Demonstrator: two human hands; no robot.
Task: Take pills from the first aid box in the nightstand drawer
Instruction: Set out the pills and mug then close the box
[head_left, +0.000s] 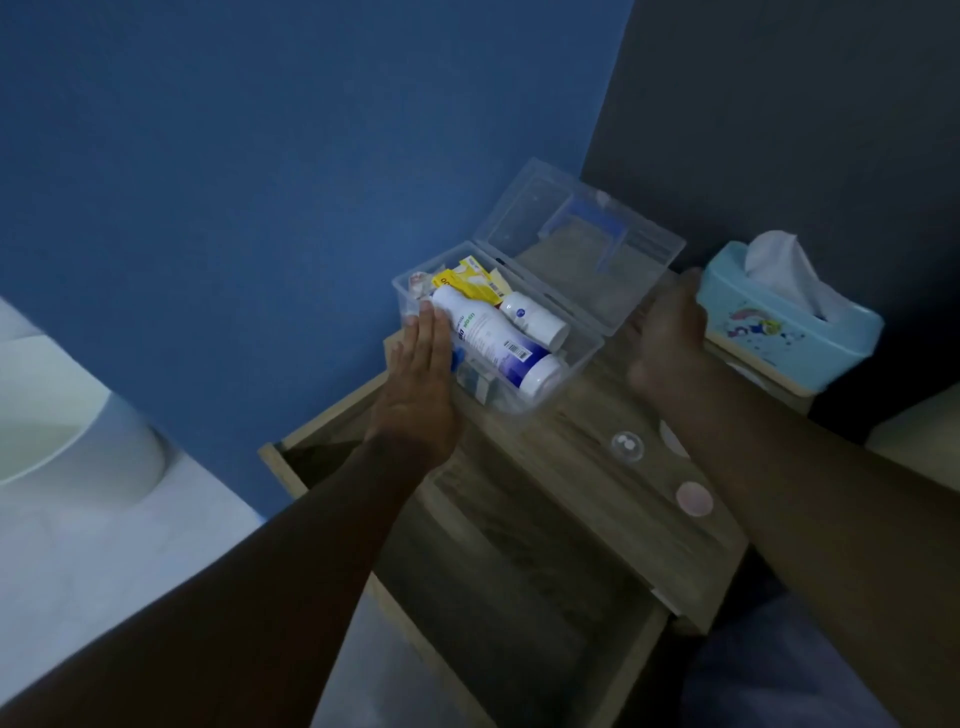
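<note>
Both forearms are bare, sleeveless to the frame edge; no rings or watch.

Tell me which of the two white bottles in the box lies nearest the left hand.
The larger white bottle with the barcode; the left hand is right beside it, while the small bottle lies beyond it.

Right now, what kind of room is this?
Probably a bedroom: a wooden nightstand with its drawer pulled open, a tissue box on top, and what looks like bedding beside it.

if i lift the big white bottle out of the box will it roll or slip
The big bottle is round and lies on its side, so it would probably roll if set down flat. Its smooth plastic looks slightly slippery. Weight can't be judged; it's opaque.
</note>
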